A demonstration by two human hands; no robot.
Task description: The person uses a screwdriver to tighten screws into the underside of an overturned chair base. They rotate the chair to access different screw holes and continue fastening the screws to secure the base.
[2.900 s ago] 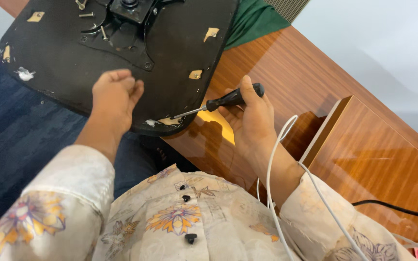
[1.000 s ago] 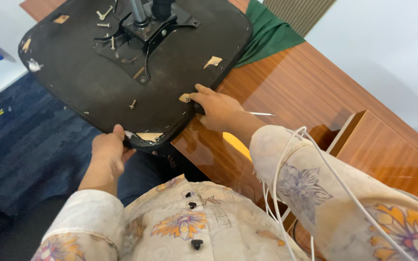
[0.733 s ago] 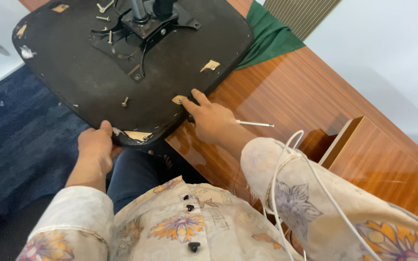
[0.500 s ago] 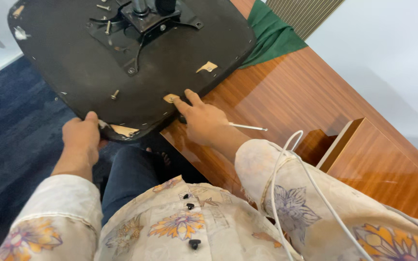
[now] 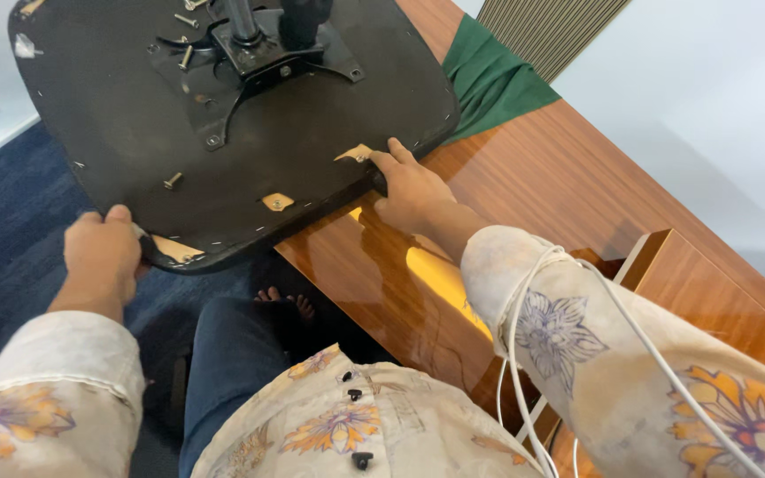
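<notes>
- Chair seat [image 5: 135, 115], black and turned underside up, lies partly on the wooden tabletop [image 5: 577, 186], with its near-left part overhanging the blue carpet [image 5: 2, 230].
- Metal mounting plate [image 5: 258, 62] sits bolted at the middle of the underside, with the stub of a column rising from it.
- Loose screws [image 5: 173, 181] stand up from the black underside, left of the plate; small tan patches [image 5: 277, 201] show along the near edge.
- Left hand [image 5: 104, 252] has its grip closed around the near-left corner of the seat, fingers wrapped over the rim.
- Right hand [image 5: 409, 186] holds the near-right edge of the seat: forefinger stretched flat onto the underside beside a tan patch, the remaining fingers curled at the rim. Whether they close fully under the edge cannot be told.
- Green cloth [image 5: 489, 80] lies on the tabletop at the far side, partly under the seat's right corner.
- White cable [image 5: 524, 354] loops over the right sleeve, which is pale with a floral print.
- Person's knee in dark blue trousers shows below the seat, with bare toes [image 5: 281, 301] just beyond it on the carpet.
</notes>
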